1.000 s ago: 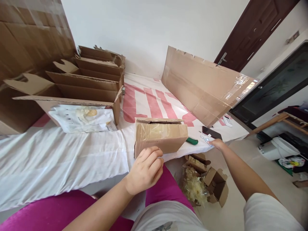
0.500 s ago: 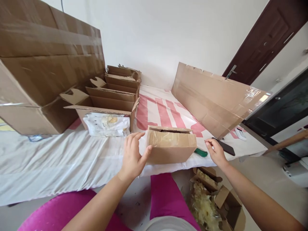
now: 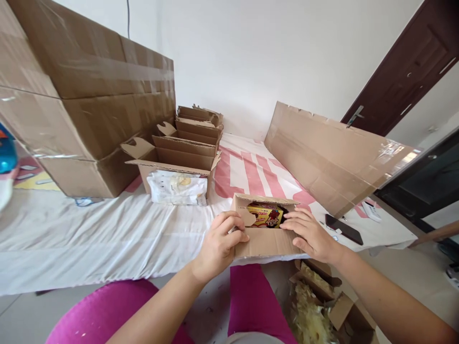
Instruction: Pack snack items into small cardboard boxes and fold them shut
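Observation:
A small cardboard box [image 3: 265, 242] sits at the table's front edge with its top open. Inside it shows a yellow printed package [image 3: 267, 217] with red lettering and a cartoon figure. My left hand [image 3: 224, 243] grips the box's left front corner, thumb and fingers closed round the flap. At the right end, my right hand [image 3: 310, 231] rests with fingers spread over the opening and holds nothing.
Open boxes [image 3: 179, 165] stand in a row at the left beside large taped cartons [image 3: 107, 95]. A cardboard sheet [image 3: 322, 148] leans at the right, near a phone [image 3: 344, 229]. Boxes and crumpled tape [image 3: 311, 310] lie on the floor.
The small box's front flap has opened toward me, exposing the yellow package. My left hand has closed on the flap, and my right hand has come in to the box. The view has shifted left.

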### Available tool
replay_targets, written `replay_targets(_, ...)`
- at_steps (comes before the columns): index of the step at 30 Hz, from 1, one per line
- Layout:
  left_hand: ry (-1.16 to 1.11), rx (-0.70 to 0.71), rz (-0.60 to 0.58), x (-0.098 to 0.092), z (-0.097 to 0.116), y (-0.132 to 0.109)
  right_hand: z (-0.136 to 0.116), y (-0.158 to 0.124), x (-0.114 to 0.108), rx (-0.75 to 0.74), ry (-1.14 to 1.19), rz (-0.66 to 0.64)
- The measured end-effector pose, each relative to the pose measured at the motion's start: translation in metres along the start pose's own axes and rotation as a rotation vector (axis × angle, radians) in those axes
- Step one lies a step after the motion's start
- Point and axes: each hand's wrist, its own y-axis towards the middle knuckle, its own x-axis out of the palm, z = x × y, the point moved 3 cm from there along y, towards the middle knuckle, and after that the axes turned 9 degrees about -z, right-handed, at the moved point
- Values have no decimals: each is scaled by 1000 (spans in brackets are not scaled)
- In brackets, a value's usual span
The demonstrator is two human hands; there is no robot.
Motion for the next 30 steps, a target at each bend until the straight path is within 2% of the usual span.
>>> replay_targets(2,29,11,-15,0,2,0,0,3,-10,30,-151,9)
replay_targets(6,53,19,-76,0,4,-2,13,3,-24,257,-432,56)
replay_targets(9,106,14,-137,1,5,-3,27,3,-19,382,-461,-35)
replay_targets(13,250,16,-217,1,11,-4,46,7,-3,529,-316,-197)
replay_targets(16,232,36,-249,-2,19,-1,59,8,4,601,-102,-287)
replay_targets(18,159,74,-272,-5,26,0,65,8,7,602,36,-292)
replay_targets(20,104,94,-294,-6,33,2,68,7,10,557,141,-242)
replay_targets(24,209,50,-312,-3,42,5,58,4,15,518,223,-161)
replay_targets(27,358,3,-338,-1,47,6,38,3,19,566,232,-182)
replay_targets(30,482,-73,-371,-7,50,9,18,4,18,580,227,-188)
